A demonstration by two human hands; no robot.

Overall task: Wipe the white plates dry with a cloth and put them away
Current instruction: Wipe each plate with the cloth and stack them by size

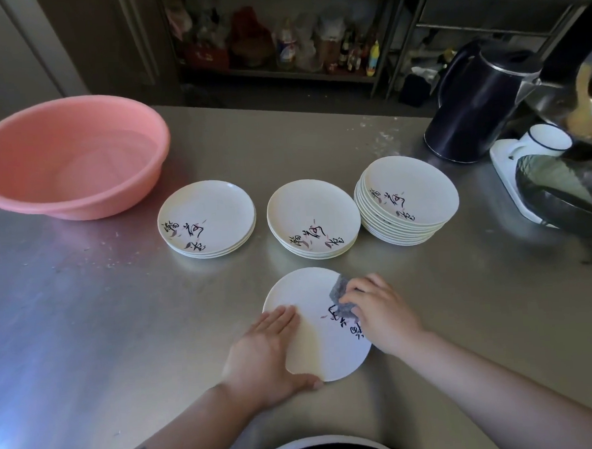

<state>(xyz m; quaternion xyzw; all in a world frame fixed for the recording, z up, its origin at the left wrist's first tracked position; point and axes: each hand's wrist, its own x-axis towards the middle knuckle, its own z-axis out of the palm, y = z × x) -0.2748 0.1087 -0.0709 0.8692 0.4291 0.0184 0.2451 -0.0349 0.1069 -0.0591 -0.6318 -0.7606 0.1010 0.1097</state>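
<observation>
From the head view, a white plate [323, 339] lies on the steel tabletop [103, 303] close to the near edge, with bare metal open to its left and right. The left hand [263, 353] lies against the plate's left rim, fingers [279, 319] straight and together over the edge, thumb hooked under the near rim, steadying it. The right hand [381, 312] presses a grey cloth [343, 295] onto the plate's upper right part, its fingers curled round the wad. Beyond this plate stand three stacks in a row, apart from one another: a low left stack [207, 218], a middle stack [313, 218] and a taller right stack [406, 198]. A pink basin [68, 157] sits at the far left, just beside the left stack. At the far right a dark kettle [480, 101] stands behind the tall stack, and a white mug [544, 141] and a dark pan [567, 193] crowd the right edge. The widest open room is the bare metal at the near left
</observation>
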